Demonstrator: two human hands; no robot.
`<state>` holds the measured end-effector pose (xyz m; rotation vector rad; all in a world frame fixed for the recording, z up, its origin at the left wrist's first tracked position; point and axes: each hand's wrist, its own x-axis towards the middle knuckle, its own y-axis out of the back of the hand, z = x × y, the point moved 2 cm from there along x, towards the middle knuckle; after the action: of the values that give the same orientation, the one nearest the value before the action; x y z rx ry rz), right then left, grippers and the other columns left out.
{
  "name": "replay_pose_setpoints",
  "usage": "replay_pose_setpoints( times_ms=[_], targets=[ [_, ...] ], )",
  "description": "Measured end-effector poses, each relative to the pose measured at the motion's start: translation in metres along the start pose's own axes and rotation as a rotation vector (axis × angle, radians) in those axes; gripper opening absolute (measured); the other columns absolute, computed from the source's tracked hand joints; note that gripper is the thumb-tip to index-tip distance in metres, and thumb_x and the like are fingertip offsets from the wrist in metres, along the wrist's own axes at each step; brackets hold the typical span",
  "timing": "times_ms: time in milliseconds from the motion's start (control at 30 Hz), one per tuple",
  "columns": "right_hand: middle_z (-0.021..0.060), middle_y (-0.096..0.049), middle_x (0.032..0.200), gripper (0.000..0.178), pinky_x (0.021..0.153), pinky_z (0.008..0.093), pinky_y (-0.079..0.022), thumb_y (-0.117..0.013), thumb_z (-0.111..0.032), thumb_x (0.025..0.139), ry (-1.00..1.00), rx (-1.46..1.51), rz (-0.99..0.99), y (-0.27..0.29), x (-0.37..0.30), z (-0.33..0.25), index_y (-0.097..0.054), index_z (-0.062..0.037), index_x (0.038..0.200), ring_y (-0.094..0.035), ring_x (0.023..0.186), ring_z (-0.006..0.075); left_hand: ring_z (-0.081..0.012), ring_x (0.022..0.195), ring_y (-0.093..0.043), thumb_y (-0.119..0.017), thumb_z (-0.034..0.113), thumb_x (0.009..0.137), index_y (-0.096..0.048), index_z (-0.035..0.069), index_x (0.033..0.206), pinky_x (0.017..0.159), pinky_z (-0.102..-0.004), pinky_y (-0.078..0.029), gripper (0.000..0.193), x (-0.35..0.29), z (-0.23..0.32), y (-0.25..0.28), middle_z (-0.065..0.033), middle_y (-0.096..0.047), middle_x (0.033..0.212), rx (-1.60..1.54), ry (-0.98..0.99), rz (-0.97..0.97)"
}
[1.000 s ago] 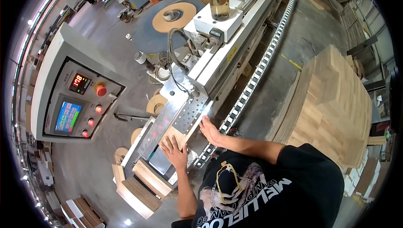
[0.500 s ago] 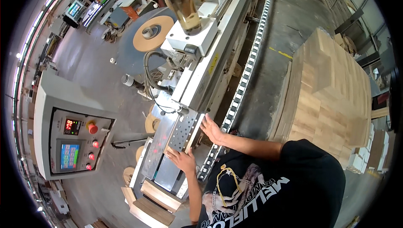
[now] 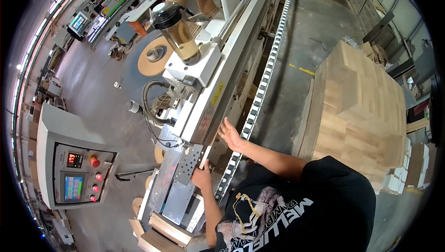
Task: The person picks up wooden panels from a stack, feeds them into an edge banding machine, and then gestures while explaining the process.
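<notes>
A narrow pale wooden board [image 3: 206, 153] stands along the side of the perforated metal plate [image 3: 189, 164], its far part hidden in the white edge-banding machine [image 3: 198, 113]. My left hand [image 3: 201, 178] is at the board's near end, fingers curled in and thumb pointing up. Farther along, my right hand [image 3: 230, 136] is beside the board on its right, with fingers stretched out and holding nothing. A smooth metal bed [image 3: 178, 203] extends toward me from the plate. Several short wooden boards [image 3: 169, 229] lie at its near end.
A control box [image 3: 74, 173] with screen and red buttons stands left. Behind the machine's front lies a brown coil of edging [image 3: 150, 57]. A roller track [image 3: 263, 101] runs along the right side. Farther right stands a large stack of wooden boards [image 3: 357, 122].
The board has slid farther into the machine. My left hand has gone from flat, spread fingers to curled ones at the board's end. My right hand stays open beside it. The view has shifted slightly.
</notes>
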<state>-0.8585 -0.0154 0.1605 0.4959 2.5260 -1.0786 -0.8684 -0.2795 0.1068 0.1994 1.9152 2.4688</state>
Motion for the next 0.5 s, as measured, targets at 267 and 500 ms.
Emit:
replay_pose_setpoints(
  times_ms=[267,500],
  targets=[
    [0.0148,-0.035,0.174,0.097,0.131,0.0555,-0.023,-0.051,-0.076,0.103,0.111,0.228,0.16,0.059,0.061,-0.038,-0.027,-0.0109,0.171,-0.042,0.155,0.0334,-0.0479,0.141,-0.048,-0.074,0.032,0.099,-0.063,0.0,0.141,0.126,-0.0617,-0.028,0.054,-0.075,-0.023,0.061,-0.0277,-0.058,0.145,-0.066,-0.087,0.182],
    [0.0225,-0.005,0.181,0.106,0.137,0.0473,-0.014,-0.051,-0.064,0.109,0.23,0.089,0.105,0.067,0.04,-0.083,0.007,-0.0026,0.173,-0.02,0.165,0.0389,-0.0448,0.145,-0.048,-0.073,0.03,0.1,-0.066,0.002,0.137,0.126,-0.0572,-0.031,0.047,-0.127,-0.133,0.113,-0.0223,-0.059,0.15,-0.002,0.26,0.326]
  ],
)
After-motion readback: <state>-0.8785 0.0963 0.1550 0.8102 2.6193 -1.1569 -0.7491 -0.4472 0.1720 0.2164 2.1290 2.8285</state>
